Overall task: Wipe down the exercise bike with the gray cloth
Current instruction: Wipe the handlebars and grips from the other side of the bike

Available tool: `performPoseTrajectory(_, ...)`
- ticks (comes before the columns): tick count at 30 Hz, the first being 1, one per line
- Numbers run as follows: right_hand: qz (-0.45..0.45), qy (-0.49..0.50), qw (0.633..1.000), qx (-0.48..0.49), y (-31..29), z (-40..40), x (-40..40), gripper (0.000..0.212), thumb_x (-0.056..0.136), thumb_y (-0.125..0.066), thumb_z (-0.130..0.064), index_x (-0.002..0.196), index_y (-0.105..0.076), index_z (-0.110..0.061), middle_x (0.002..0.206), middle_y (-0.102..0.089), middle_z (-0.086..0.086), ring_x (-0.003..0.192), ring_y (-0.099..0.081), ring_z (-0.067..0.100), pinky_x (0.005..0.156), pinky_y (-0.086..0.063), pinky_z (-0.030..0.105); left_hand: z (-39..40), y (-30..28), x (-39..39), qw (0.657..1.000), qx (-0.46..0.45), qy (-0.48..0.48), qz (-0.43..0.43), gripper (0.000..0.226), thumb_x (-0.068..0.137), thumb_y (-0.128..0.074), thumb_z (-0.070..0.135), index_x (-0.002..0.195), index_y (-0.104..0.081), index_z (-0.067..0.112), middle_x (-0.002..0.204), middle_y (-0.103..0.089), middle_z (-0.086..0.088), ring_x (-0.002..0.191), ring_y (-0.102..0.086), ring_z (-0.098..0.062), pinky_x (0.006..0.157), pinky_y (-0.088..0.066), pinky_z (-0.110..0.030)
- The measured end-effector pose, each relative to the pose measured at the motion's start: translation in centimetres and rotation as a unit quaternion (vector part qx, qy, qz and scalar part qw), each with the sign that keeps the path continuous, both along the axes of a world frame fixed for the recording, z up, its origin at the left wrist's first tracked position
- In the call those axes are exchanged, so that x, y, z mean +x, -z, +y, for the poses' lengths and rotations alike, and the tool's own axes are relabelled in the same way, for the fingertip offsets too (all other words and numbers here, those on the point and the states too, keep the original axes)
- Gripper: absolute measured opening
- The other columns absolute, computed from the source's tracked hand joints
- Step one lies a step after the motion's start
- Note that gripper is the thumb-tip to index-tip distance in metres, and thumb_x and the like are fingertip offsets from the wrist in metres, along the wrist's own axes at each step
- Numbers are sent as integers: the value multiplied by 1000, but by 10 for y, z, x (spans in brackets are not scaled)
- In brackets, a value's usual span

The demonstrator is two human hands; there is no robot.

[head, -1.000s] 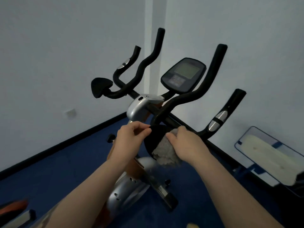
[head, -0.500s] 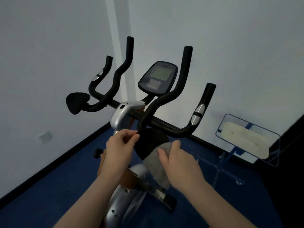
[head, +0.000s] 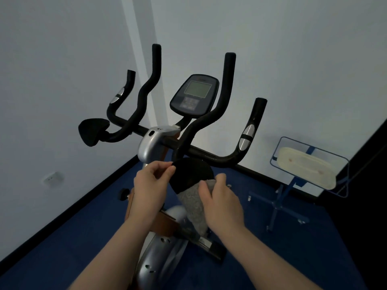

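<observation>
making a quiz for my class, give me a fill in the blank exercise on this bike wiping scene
1. The right hand presses a ____ cloth against the black round pad.
2. The left hand pinches the pad's ____ edge.
3. The display console sits between the two tallest ____.
4. The floor is ____.

Missing words: gray; left; handlebars; blue

My one camera sits on my head and looks forward and down along my forearms. My left hand (head: 149,186) and right hand (head: 222,203) fill the lower middle, close to the lens. Just beyond them stands the black-handled, silver-bodied exercise bike (head: 150,146), near and facing me. Farther past my hands the white walls (head: 293,59) meet in a corner above the blue floor (head: 73,233).
</observation>
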State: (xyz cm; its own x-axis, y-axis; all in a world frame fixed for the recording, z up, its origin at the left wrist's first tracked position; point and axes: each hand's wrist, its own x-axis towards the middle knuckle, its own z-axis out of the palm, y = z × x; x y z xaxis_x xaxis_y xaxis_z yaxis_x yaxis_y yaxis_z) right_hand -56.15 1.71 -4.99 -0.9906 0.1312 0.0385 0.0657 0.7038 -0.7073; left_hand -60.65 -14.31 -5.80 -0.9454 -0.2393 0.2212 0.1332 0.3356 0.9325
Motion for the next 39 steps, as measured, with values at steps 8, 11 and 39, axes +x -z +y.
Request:
performPoseTrajectory(8,-3,-56,998,30,-13,23,5,35,96,-35,-60,99,-39,-25,81,-57,-8,73,-57,8,61,-50,32,4,-4,3,1000,20,-1,7,15,89,-71,18,88,-71,33,76,-71,12,71,-66,3,63,-49,-14)
performPoseTrajectory(11,56,-26,997,53,-14,28,17,24,97,-32,-55,93,-34,-31,75,-55,-10,64,-54,3,51,-43,23,5,-6,4,1000,12,-4,10,14,88,-72,16,87,-71,30,78,-71,10,75,-65,4,65,-48,-9)
performPoseTrajectory(39,72,-43,987,139,-18,-4,-61,30,104,-27,-39,110,-44,-15,105,-62,7,91,-59,27,66,-40,37,14,-10,11,999,36,-26,27,14,89,-71,14,85,-70,28,75,-68,12,71,-63,7,62,-46,-6)
